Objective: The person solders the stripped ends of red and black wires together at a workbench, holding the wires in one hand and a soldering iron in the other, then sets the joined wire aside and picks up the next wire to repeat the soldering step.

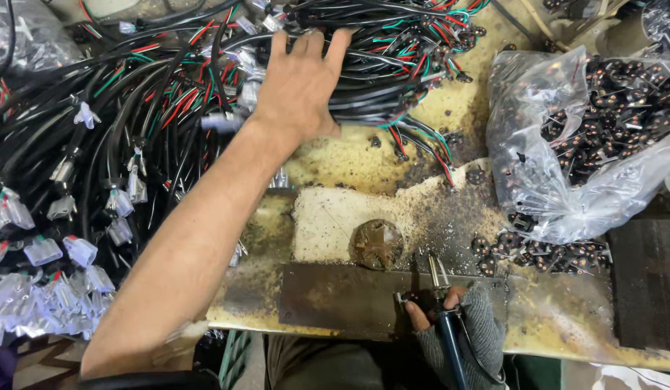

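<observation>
left hand (300, 87) flat on black cable bundle (378, 65) | right hand (461, 325) grips soldering iron (443, 318) | bag of connectors (588, 137) right

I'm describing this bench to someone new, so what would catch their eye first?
The big heap of black cables with red and green wires fills the upper left, with the left hand spread flat on it. At the right lies a clear bag of small dark parts. Near the bottom, the gloved right hand grips a blue-handled soldering iron.

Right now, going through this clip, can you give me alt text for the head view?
A person's left hand presses on a pile of black cables, while the gloved right hand holds a soldering iron at a stained workbench. A clear bag of small dark parts lies at right.
</observation>
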